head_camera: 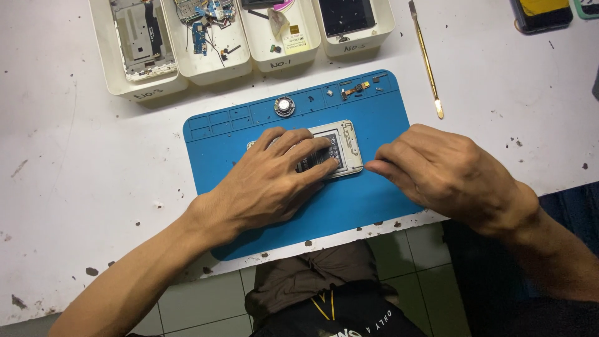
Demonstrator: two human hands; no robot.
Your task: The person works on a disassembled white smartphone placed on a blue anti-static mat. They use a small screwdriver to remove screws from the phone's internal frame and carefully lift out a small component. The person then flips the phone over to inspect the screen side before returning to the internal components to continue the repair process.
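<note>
An opened phone (347, 145) with its dark battery showing lies on a blue work mat (368, 193). My left hand (268, 181) lies flat across the phone, fingertips pressing on the battery. My right hand (437, 171) rests on the mat just right of the phone, fingers curled, thumb and forefinger pinched near the phone's right edge; whether it holds anything small I cannot tell.
A small round metal part (284, 106) and tiny parts (354, 89) sit in the mat's top recesses. Several white bins (146, 87) with phone parts line the table's far edge. A thin metal pry tool (426, 59) lies at right; a phone (541, 14) at top right.
</note>
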